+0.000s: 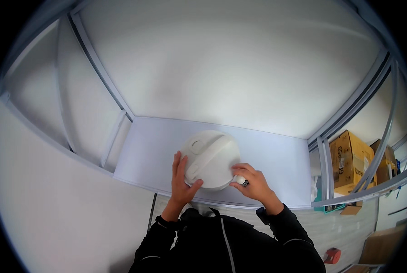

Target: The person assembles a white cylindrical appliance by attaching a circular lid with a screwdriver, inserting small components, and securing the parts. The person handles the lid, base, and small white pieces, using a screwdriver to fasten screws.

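A round white container (224,164) with a raised bar across its top and a small round mark near the bar sits on the pale shelf (276,159). My left hand (181,182) grips its left side, fingers spread along the edge and thumb over the near rim. At the container's right edge, my right hand (254,183) pinches a small white cylinder with a dark band (241,180) between thumb and fingers. The kind of cylinder is too small to make out. Whether it touches the container I cannot tell.
Grey metal frame posts (105,73) rise at the shelf's left and right ends, before a white back wall (221,68). Cardboard boxes (349,159) stand beyond the right post. Below them on the floor are a teal crate (334,208) and a red object (333,255).
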Demonstrator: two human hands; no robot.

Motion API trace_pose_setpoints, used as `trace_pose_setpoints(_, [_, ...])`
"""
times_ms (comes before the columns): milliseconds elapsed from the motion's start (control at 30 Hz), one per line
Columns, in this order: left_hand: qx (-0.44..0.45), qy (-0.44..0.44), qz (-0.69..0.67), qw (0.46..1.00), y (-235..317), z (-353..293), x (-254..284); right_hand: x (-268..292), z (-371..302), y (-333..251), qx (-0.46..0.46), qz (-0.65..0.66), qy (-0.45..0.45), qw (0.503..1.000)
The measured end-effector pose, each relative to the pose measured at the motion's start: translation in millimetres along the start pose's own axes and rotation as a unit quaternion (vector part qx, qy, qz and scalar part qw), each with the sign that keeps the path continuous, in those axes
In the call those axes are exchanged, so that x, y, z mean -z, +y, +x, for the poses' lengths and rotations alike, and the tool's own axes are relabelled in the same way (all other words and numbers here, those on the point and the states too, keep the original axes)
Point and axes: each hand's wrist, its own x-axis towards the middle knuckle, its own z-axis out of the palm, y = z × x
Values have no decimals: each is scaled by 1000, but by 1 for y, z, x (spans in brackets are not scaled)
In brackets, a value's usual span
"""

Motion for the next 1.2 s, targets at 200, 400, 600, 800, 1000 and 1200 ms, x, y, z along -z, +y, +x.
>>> trace_pose_setpoints(200, [20, 10, -26, 999, 2, 1, -4, -10, 10, 19, -74, 74, 131, 986])
trace_pose_setpoints(400, [13, 23, -26, 999, -3, -1, -5, -18, 11, 27, -133, 142, 96, 976])
trace_pose_setpoints(600, [12, 21, -50, 998, -1, 1, -4, -11, 14, 19, -152, 138, 69, 976])
trace_pose_setpoints(800, [-2, -6, -13, 1000, -15, 4, 4, -15, 12, 15, -136, 126, 75, 980])
trace_pose_setpoints(1000, [7, -9, -10, 1000, -18, 3, 5, -14, 12, 21, -123, 136, 70, 980])
trace_pose_setpoints(1200, [21, 30, -50, 998, -12, 0, -2, -19, 13, 47, -204, 200, 113, 952])
